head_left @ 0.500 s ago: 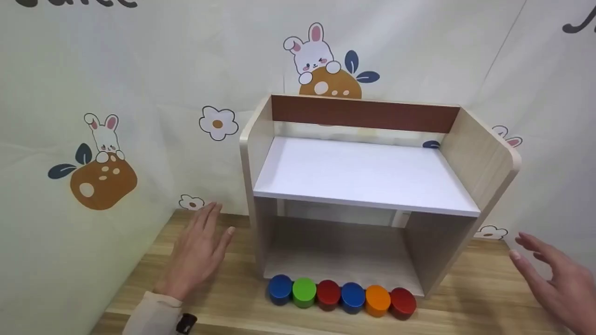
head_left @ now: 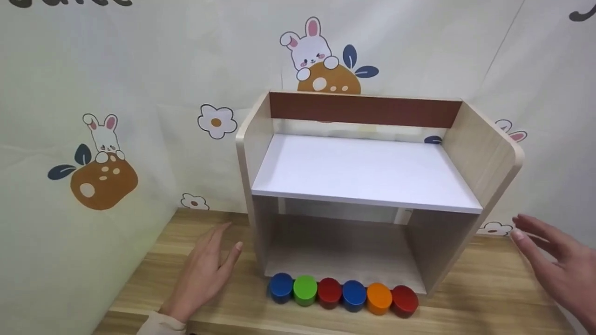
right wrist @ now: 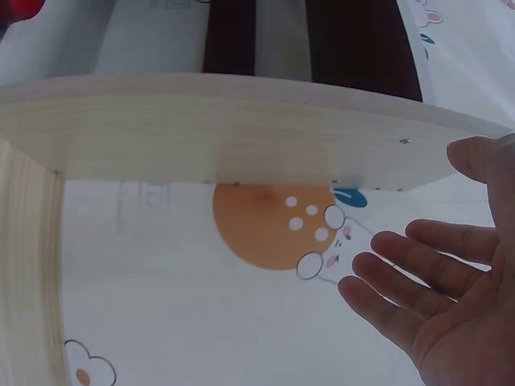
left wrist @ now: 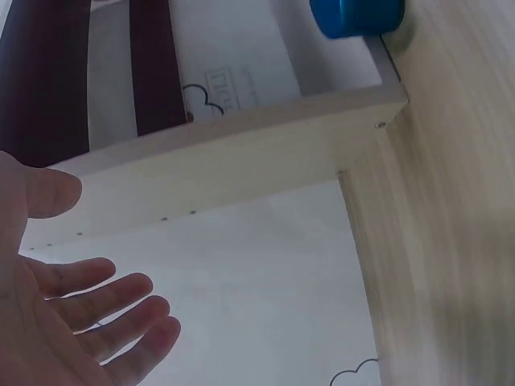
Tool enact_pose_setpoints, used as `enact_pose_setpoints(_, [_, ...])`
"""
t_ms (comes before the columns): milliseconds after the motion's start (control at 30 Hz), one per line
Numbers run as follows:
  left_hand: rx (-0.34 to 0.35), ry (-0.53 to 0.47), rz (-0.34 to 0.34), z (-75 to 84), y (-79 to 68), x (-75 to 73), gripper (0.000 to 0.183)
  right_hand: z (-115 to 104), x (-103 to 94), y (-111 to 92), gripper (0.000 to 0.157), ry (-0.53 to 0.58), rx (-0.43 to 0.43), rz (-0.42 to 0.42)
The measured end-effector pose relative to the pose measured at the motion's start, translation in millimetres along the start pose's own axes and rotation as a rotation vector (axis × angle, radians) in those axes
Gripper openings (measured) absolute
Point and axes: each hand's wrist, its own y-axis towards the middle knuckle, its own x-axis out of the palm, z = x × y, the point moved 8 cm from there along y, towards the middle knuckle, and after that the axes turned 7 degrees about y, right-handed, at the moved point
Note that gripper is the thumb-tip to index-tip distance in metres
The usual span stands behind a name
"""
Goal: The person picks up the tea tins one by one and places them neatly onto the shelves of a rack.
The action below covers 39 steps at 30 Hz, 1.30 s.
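A small wooden shelf unit (head_left: pixel 368 172) with a white middle board and a reddish-brown back strip stands on the table. In front of its lower edge is a row of round coloured caps: a blue cap (head_left: pixel 281 287), a green cap (head_left: pixel 305 290), a red cap (head_left: pixel 329 293), another blue one, an orange cap (head_left: pixel 379 298) and another red one. My left hand (head_left: pixel 202 274) is held left of the unit, fingers extended, holding nothing. To the right of the unit is my right hand (head_left: pixel 561 267), its palm turned toward the side panel (right wrist: pixel 241 129), also holding nothing.
The wood-grain table (head_left: pixel 223 302) runs under the unit and out to both sides. Behind and to the left hangs a pale wall cloth (head_left: pixel 186 56) printed with rabbits, oranges and flowers, close to the unit's back.
My left hand has moved slightly down and right, closer to the unit's side. The right hand has shifted up a little. Unit and caps stay in place as the view tips slightly.
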Motion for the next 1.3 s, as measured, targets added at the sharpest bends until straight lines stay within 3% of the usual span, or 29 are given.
enact_pose_setpoints(267, [-0.016,-0.040,0.040,9.6,-20.0,8.4,0.048,-16,-5.1,9,0.047,0.041,-0.032,0.058])
enact_pose_setpoints(600, [-0.047,-0.060,-0.068,29.4,-33.2,24.0,0.049,-22,7.5,10,0.052,0.032,-0.002,0.025])
enact_pose_setpoints(700, [-0.014,-0.053,-0.074,39.3,-35.8,27.3,0.046,-24,9.2,13,0.052,0.023,0.007,0.026])
enact_pose_setpoints(900, [0.053,-0.058,-0.100,58.3,-40.7,34.9,0.046,-34,1.5,19,0.043,0.027,-0.016,0.112])
enact_pose_setpoints(1233, [0.244,-0.066,-0.059,91.2,-48.7,37.9,0.042,-55,-5.8,31,0.035,0.064,-0.065,0.222])
enact_pose_setpoints(1300, [0.256,-0.075,-0.084,96.2,-49.7,39.9,0.042,-58,-6.0,33,0.035,0.060,-0.066,0.237])
